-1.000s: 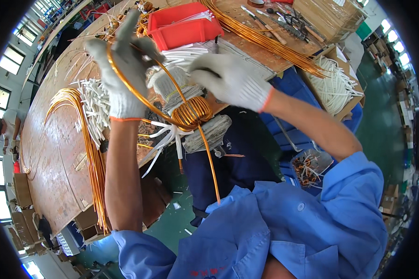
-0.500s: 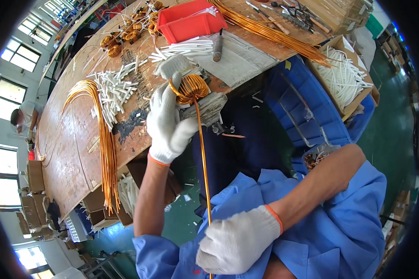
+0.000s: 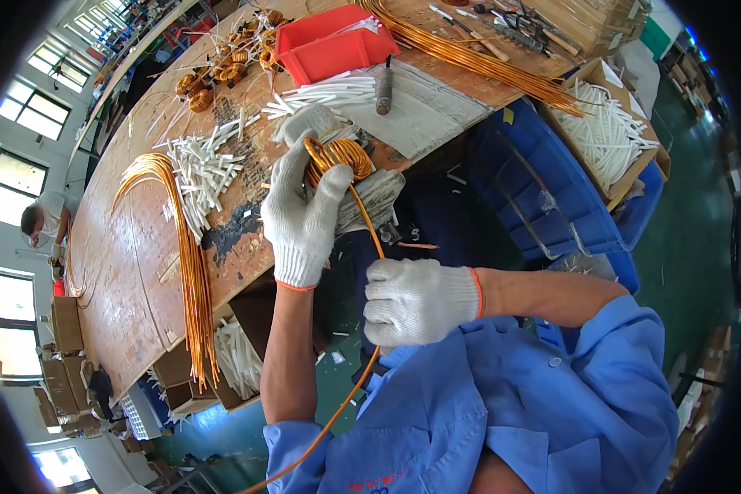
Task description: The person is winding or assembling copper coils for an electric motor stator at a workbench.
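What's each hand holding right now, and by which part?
The left hand holds the copper-coloured coil by its left side, thumb on its near edge. The right hand grips the coil's trailing wire partway along.

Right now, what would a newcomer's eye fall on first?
Probably the bright red bin, near the top of the view. Then, mid-picture, the gloved left hand holding a shiny copper-coloured coil, with the gloved right hand, nearer the body, gripping its wire.

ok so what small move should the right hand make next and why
Probably pull the copper-coloured wire taut: the right hand is closed around it, a slightly curved stretch runs up to the coil, and the left hand holds that coil.
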Available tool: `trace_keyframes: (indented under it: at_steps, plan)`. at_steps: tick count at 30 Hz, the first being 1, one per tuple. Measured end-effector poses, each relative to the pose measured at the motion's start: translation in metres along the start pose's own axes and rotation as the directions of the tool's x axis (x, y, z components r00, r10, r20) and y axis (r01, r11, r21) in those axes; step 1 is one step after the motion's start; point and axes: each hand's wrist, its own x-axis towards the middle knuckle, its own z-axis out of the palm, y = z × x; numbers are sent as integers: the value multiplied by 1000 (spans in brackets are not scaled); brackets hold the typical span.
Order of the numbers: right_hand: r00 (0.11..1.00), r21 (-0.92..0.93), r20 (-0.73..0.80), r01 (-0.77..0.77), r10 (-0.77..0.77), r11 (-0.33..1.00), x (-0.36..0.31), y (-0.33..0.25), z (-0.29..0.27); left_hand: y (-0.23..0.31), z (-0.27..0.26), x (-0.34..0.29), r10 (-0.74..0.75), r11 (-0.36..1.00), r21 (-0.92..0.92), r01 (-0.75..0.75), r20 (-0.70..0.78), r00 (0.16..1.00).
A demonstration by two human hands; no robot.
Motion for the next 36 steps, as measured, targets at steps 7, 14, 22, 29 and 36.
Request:
trace_keyframes:
  at_steps: [7, 14, 22, 29, 36]
  plan:
    - [778, 589, -319, -284, 541, 757, 29, -25, -18, 8, 5, 1, -62, 998, -1, 62, 8, 998]
    - [317, 950, -234, -128, 919, 286, 5, -103, -3, -1, 3, 6, -14, 1000, -6, 14, -24, 1000]
    - [151, 919, -384, 160, 911, 360, 21, -83, -98, 22, -12, 8, 288, 735, 561, -381, 250, 924]
    - [206, 959, -273, 139, 940, 248, 26, 64, -199, -5, -1, 8, 430, 746, 487, -455, 169, 887]
    - [595, 34, -589, -659, 548, 752, -13, 218, -108, 2, 4, 11, 341, 779, 512, -363, 141, 930]
